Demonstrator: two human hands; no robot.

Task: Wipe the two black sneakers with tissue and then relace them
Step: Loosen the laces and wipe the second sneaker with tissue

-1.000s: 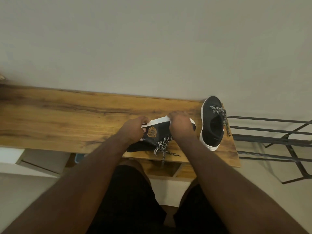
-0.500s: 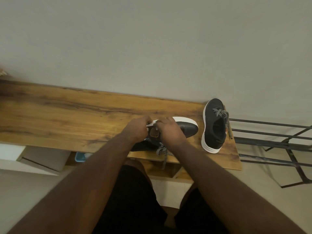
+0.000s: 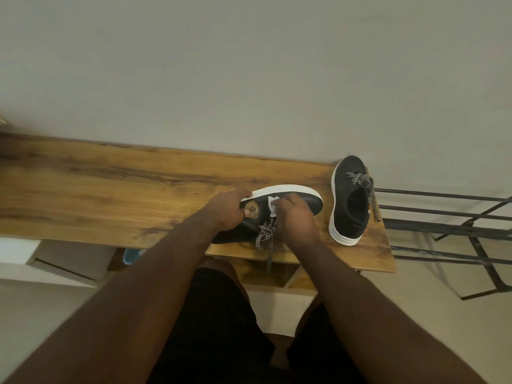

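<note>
Head view, right hand (image 3: 297, 217) wiping sneaker (image 3: 307, 202)

A plain pale wall (image 3: 249, 65) fills the view from 9 through 12 to 3 o'clock. Below it a wooden table (image 3: 110, 195) with dark grain runs from 9 toward 3. At 3 o'clock a black metal rack (image 3: 443, 212) stands beside the table. Pale floor (image 3: 36, 314) shows at 8 o'clock.
</note>
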